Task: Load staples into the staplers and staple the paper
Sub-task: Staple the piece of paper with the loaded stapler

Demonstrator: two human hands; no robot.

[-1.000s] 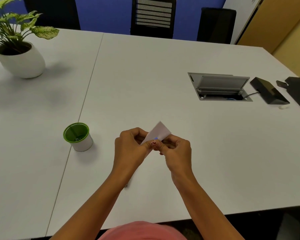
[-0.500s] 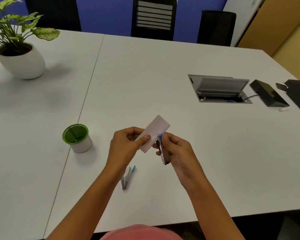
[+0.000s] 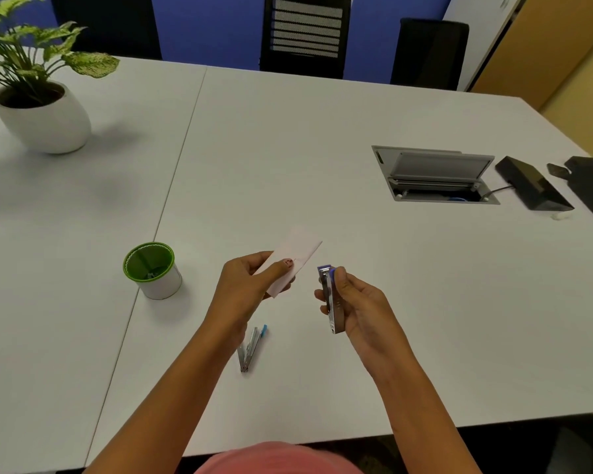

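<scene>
Left hand [image 3: 250, 289] pinches white paper slip [image 3: 300, 249] just left of silver blue-tipped stapler [image 3: 332, 302], clasped lengthwise in right hand [image 3: 362, 307], mouth forward.

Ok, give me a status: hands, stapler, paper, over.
Left hand pinches paper. Right hand grips stapler, apart from the paper. Second stapler lies on table by left wrist. Nothing between paper and stapler.

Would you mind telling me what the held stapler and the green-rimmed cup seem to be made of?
The stapler looks like polished metal by its silvery sheen, with a blue, probably plastic tip. The cup: matt white wall, green rim; likely plastic, perhaps coated paper.
</scene>
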